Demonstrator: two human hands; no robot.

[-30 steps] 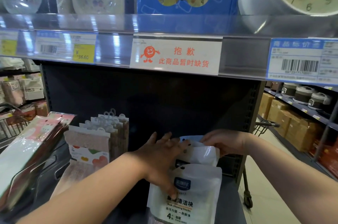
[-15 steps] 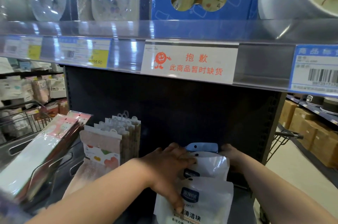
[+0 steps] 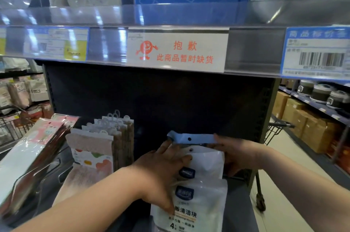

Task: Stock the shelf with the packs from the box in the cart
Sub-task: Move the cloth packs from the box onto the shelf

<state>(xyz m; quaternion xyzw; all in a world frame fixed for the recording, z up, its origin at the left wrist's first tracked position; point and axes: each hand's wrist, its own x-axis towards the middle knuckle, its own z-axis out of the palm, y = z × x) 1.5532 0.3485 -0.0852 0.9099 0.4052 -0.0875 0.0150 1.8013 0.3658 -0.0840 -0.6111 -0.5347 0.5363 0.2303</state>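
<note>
My left hand (image 3: 164,171) presses flat and spread on the white packs (image 3: 200,199); my right hand (image 3: 238,154) grips the blue-topped pack (image 3: 191,139) on the shelf (image 3: 236,211).

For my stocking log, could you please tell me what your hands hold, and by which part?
The right hand holds the rear pack by the right end of its blue top strip; the left hand only presses flat on the front packs.

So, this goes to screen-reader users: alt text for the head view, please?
Two hands arrange a row of white packs on a dark shelf: the left hand presses flat on their fronts, the right hand touches the rear pack at its blue top. Above hangs a white sign with red Chinese text; card-backed goods stand to the left.
</note>
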